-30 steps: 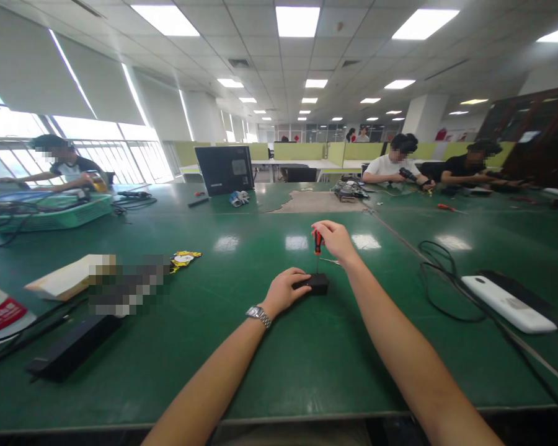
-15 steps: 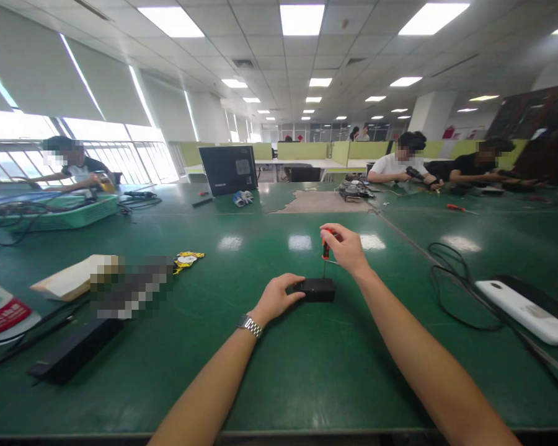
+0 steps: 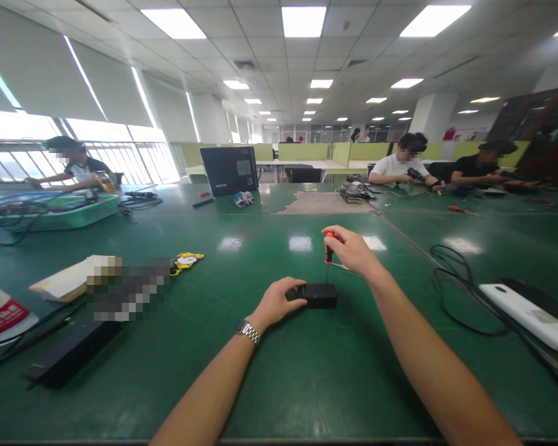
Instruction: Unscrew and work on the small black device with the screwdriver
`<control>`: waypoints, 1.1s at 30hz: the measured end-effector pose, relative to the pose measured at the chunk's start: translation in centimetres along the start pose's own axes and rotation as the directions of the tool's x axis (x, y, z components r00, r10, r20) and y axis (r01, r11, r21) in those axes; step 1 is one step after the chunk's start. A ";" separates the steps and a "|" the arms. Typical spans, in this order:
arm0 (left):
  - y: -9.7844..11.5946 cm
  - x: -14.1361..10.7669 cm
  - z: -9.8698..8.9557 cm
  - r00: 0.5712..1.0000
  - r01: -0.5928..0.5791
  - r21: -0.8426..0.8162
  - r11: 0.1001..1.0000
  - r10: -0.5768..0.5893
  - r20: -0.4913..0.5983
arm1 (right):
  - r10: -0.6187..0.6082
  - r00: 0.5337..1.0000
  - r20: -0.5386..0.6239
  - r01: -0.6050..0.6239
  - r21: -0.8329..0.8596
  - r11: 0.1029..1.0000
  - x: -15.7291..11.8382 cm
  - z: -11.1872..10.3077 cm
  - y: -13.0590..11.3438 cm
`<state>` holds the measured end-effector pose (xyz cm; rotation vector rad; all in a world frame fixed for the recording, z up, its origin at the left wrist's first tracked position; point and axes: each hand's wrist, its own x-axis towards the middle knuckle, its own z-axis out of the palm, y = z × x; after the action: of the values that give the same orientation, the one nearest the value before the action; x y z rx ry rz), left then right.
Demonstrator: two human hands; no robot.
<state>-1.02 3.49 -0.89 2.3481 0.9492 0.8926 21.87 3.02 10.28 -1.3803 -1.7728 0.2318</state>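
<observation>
A small black rectangular box (image 3: 322, 297) lies on the green tabletop in front of me. My left hand (image 3: 280, 302) grips its left end between thumb and fingers. In my right hand (image 3: 348, 248) is a screwdriver (image 3: 328, 253) with an orange and black handle, held nearly upright. Its shaft points down to the top of the box; whether the tip sits in a screw is too small to tell. A thin, light-coloured metal rod (image 3: 346, 268) sticks out below my right hand; what it belongs to I cannot make out.
A long black bar (image 3: 74, 353), a yellow cartoon item (image 3: 186, 262) and a red-labelled container (image 3: 2, 316) lie left. On the right are a white device (image 3: 530, 314) and black cables (image 3: 451, 297). A green basket (image 3: 69, 218) and black panel (image 3: 229, 170) stand farther back. People sit across the table.
The whole view has shifted slightly. Both hands keep their holds on the box and the screwdriver, and the thin rod beneath my right hand shows more clearly now.
</observation>
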 end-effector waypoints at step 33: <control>0.1 -0.1 0.0 1.000 0.002 0.007 1.000 -0.002 -0.013 | -0.146 0.983 0.109 0.137 0.088 0.987 -1.4 0.5 -2.7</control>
<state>-1.03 3.35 -0.87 2.3498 0.9611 0.9068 19.64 1.01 10.84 -1.1990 -1.9269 0.3081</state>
